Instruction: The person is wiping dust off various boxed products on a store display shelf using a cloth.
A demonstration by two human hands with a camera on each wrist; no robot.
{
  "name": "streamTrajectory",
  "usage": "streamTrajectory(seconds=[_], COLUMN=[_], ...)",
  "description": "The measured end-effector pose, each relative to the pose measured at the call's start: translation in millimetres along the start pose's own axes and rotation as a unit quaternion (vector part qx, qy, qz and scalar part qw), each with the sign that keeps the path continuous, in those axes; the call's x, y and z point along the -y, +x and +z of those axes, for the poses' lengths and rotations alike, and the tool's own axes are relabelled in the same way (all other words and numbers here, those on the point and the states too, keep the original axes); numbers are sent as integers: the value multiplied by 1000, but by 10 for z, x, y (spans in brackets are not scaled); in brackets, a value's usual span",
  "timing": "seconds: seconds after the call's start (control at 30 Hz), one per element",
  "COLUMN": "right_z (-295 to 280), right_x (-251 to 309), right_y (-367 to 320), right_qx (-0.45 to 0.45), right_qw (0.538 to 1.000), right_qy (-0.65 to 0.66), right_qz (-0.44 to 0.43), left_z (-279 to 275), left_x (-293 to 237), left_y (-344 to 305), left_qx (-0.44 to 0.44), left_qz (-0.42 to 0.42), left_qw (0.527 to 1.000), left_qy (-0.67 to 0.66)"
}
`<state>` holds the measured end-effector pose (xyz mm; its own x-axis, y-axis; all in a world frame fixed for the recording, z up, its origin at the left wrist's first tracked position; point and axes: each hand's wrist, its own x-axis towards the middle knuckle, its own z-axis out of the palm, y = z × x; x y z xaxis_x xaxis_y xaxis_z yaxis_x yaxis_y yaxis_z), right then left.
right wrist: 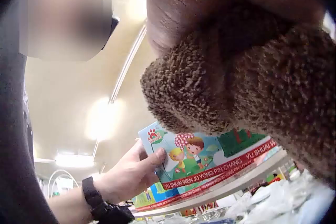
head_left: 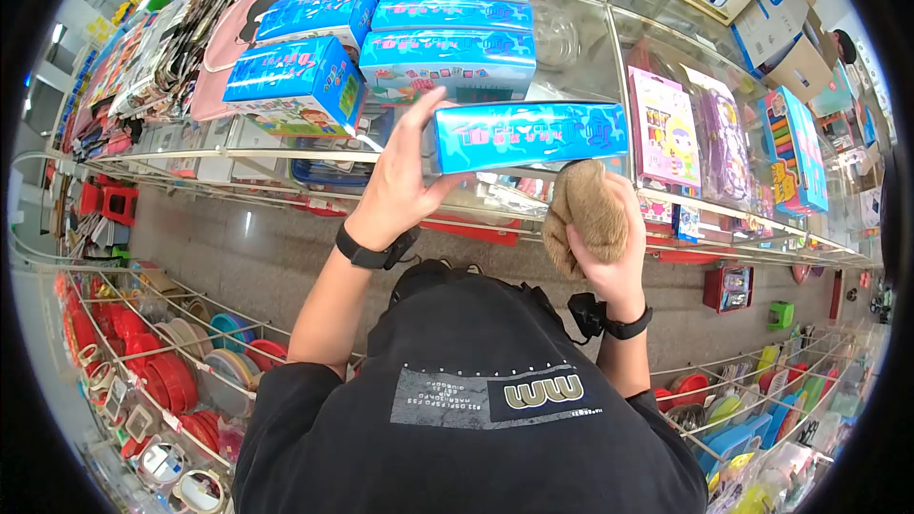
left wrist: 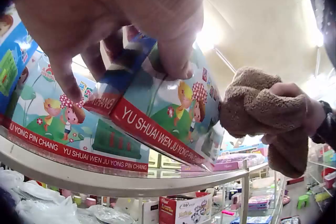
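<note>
My left hand (head_left: 398, 179) grips the left end of a blue box (head_left: 529, 137), thumb on its near side; in the left wrist view the box (left wrist: 167, 109) is tilted, its printed side with two cartoon children showing. My right hand (head_left: 609, 246) holds a bunched brown fluffy cloth (head_left: 588, 213) at the box's right end. The cloth (right wrist: 194, 85) fills much of the right wrist view, and there the left hand (right wrist: 128, 174) pinches the box's far end. Rows of similar blue boxes (head_left: 447, 49) stand on the shelf just beyond.
A glass shelf with a white metal rim (head_left: 257, 154) runs across in front. Pink packages (head_left: 664, 128) and a box of coloured pens (head_left: 795, 150) stand to the right, a pink bag (head_left: 228, 57) to the left. Wire racks with red basins (head_left: 171, 383) lie behind on both sides.
</note>
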<state>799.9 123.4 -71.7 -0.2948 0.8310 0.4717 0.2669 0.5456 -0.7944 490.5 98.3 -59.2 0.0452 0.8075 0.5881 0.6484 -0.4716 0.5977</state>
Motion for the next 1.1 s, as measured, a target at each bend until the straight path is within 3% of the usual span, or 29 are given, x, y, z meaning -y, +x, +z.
streamTrajectory(seconds=[0.07,0.17,0.23,0.3,0.37,0.4,0.53,0.63,0.7,0.8,0.9,1.0,1.1], right_z=[-120,-291,-334,-354,-268,-189,189,467,588,463,233,-60,-336], right_x=[266,375,303,338,382,401,793,1003,1069,933,692,399,141], right_y=[129,245,351,470,509,498,471,404,391,436,442,457,457], right_qx=[33,-30,-123,-146,-73,-89,-3,99,113,104,49,-42,-99], right_qw=[997,990,976,952,957,956,969,951,943,956,967,961,958], right_qy=[-45,-82,-125,-249,-275,-271,-200,-161,-164,-149,-181,-243,-259], right_qz=[-46,-110,-126,-105,-51,-65,-142,-243,-268,-230,-171,-121,-70], left_z=[1,36,54,64,90,95,139,153,183,219,242,199,181], left_x=[20,-33,-11,-12,-45,-78,-198,-169,-73,6,-1,25,42], left_y=[-12,-35,-54,-68,-61,-58,-37,-42,-81,-168,-154,-186,-171], left_qx=[29,9,11,9,3,0,2,24,34,31,-18,-20,-30], left_qz=[-11,-32,-3,33,77,77,85,58,32,-10,47,-3,16], left_qw=[999,999,1000,999,997,997,996,996,993,980,998,997,997], left_qy=[5,-22,-23,-19,-10,-9,17,-59,-106,-195,-41,-71,-65])
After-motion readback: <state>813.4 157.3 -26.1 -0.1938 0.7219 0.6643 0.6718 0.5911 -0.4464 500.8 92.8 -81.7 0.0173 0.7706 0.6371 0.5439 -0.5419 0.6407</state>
